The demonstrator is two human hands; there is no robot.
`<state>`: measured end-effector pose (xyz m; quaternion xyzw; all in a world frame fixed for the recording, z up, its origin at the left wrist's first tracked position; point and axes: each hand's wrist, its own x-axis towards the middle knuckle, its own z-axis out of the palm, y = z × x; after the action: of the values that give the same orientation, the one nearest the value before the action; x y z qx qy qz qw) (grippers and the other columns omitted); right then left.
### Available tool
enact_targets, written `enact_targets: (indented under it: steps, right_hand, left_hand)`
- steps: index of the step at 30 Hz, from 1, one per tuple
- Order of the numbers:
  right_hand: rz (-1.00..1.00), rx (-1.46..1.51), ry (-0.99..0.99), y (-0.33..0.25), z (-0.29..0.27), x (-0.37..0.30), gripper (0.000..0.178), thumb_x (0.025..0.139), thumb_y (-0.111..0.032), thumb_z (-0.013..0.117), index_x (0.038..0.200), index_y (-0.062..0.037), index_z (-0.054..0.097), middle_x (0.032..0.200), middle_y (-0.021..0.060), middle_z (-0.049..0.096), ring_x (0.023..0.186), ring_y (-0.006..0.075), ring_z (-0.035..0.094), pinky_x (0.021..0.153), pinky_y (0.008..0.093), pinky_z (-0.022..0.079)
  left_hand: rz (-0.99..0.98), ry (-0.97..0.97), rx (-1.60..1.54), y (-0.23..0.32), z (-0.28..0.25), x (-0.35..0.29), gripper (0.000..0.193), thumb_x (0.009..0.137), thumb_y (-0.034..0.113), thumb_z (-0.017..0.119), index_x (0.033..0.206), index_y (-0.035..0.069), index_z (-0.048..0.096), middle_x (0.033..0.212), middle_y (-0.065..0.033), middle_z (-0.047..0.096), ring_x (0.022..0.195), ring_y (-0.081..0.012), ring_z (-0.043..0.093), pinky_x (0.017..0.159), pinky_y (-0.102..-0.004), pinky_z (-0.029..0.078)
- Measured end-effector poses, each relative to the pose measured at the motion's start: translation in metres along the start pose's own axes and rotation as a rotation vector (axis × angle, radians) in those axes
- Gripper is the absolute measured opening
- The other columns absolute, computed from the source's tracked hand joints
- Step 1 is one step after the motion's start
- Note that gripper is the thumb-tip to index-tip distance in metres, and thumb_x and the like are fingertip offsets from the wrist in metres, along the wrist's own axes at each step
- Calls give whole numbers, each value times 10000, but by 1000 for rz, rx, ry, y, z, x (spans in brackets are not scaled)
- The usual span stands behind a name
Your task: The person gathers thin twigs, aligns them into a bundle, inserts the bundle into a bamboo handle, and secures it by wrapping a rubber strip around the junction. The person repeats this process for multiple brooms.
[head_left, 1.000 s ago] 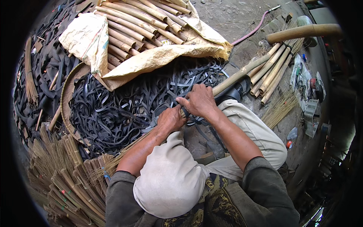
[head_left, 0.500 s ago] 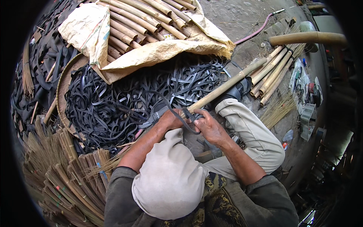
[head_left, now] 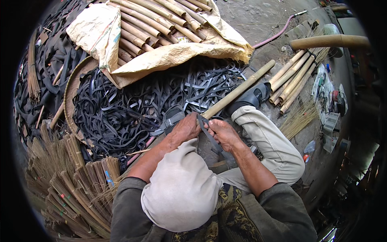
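Note:
A bamboo pole (head_left: 238, 89) slants from between my hands up to the far right. My left hand (head_left: 186, 128) is closed around its near end, over my bent knee. A flat black rubber strip (head_left: 210, 137) wraps the pole right beside that hand, and a length of it hangs down between my hands. On the right, my right hand (head_left: 224, 134) is closed, with thumb and fingers pinching the strip close to the pole. What lies under my left fingers is hidden.
Tangled black rubber strips (head_left: 117, 109) fill a round woven tray (head_left: 69, 109). Bamboo lengths (head_left: 141, 22) lie on a pale sack (head_left: 161, 60). Bundled broom sticks (head_left: 76, 193) stand at the lower left. Tied bamboo poles (head_left: 294, 76) and a pink hose (head_left: 278, 35) are at the right.
The strip looped out over my left hand before; now it hangs between my hands. The pole has shifted slightly toward me, and my right hand has moved a little right and down.

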<state>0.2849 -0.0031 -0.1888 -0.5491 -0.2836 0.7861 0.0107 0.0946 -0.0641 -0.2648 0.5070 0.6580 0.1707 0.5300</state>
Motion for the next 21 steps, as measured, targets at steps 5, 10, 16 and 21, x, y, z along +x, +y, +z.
enact_targets:
  steps: [5,10,16,21]
  right_hand:
    - [30,2,5,-11,3,4,287,1131,-285,464,1106,-48,624,756,-20,572,499,34,352,430,196,272]
    - [86,36,-15,-16,11,4,292,1131,-271,449,1080,-50,633,737,-30,524,517,40,340,447,216,275]
    - [-109,-290,35,16,21,-28,339,1124,-314,430,966,-86,624,726,-39,465,648,62,392,579,264,355]
    - [-277,-574,75,50,-6,-53,351,1116,-330,433,965,-61,601,731,30,531,679,169,519,640,322,441]
  left_hand:
    - [4,36,78,-2,-1,1,447,965,366,642,1099,-55,575,961,-332,709,929,-520,689,834,-577,541]
    - [-138,16,128,6,4,3,409,928,330,683,1036,-52,587,946,-295,727,914,-498,710,808,-566,563]
    - [-311,-12,160,8,-3,18,424,847,323,780,1039,-52,735,1039,-302,734,1008,-461,721,888,-510,576]
    - [-249,8,-2,19,-25,12,454,842,347,780,1087,-33,734,1039,-295,735,1015,-438,725,878,-487,564]
